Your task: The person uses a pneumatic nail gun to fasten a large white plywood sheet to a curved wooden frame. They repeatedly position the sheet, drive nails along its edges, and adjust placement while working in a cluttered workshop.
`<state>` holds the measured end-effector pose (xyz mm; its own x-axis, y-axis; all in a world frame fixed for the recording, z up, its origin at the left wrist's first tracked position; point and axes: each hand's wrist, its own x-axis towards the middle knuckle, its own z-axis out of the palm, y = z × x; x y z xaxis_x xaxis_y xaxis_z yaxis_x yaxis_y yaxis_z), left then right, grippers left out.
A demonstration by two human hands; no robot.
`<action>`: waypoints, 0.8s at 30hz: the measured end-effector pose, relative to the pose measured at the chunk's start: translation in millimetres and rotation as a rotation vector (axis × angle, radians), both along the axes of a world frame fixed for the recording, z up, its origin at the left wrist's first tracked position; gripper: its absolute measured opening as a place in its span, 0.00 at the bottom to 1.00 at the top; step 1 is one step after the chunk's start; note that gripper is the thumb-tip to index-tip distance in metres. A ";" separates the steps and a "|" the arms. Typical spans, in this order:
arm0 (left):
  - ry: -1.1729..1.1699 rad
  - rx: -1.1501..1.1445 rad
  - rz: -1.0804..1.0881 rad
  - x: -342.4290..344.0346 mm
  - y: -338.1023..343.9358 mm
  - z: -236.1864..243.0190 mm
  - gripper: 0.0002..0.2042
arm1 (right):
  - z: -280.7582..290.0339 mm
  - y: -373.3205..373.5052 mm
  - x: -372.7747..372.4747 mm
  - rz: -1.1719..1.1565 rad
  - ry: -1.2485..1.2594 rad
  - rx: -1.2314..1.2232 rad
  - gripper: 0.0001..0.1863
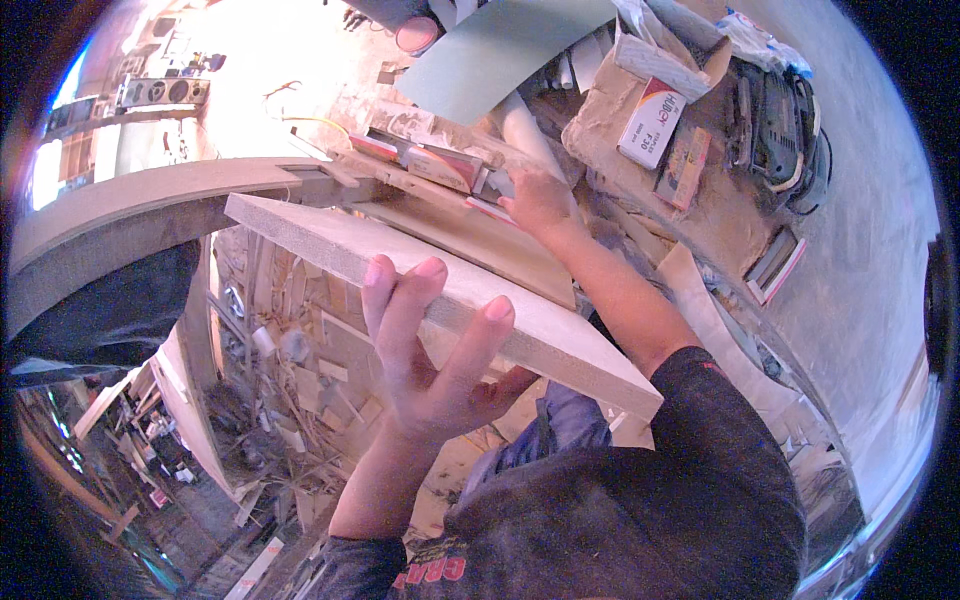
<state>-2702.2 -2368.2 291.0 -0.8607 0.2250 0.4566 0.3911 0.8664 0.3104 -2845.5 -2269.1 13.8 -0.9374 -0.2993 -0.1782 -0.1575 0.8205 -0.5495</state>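
A pale flat board (pixel 440 270) slants across in front of me, its thick edge toward me. My left hand (pixel 430 370) grips it from below, with fingertips curled over the near edge. Beyond it, my right hand (pixel 545 205) reaches to the cluttered bench with bent fingers, close to a thin red-and-white strip (pixel 490 208). What those fingers hold, if anything, I cannot make out. Small red-and-white boxes (pixel 445 168) lie just left of that hand. Another wooden panel (pixel 470 240) shows between the board and the bench.
A white box (pixel 650 122) and an orange box (pixel 684 168) sit on the bench to the right, near a black tool case (pixel 780 135). A grey-green sheet (pixel 505 50) lies at the back. A curved wooden piece (pixel 130 205) stands left. Wood scraps (pixel 320 370) litter the floor.
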 end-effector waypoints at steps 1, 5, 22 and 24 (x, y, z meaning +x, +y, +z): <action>0.006 0.004 -0.009 -2.5 0.6 0.1 0.30 | -6.7 -1.5 0.4 -0.023 0.040 -0.006 0.20; 0.011 0.024 -0.005 -2.9 -0.3 -1.3 0.28 | 12.4 1.5 -0.1 -0.006 -0.049 -0.034 0.21; 0.021 0.029 -0.010 -1.8 -1.5 -4.7 0.35 | -1.9 86.3 59.1 -0.211 -0.490 -0.690 0.15; 0.038 0.037 -0.021 -4.1 0.6 -5.7 0.35 | 20.6 108.5 97.1 -0.207 -0.147 -0.506 0.16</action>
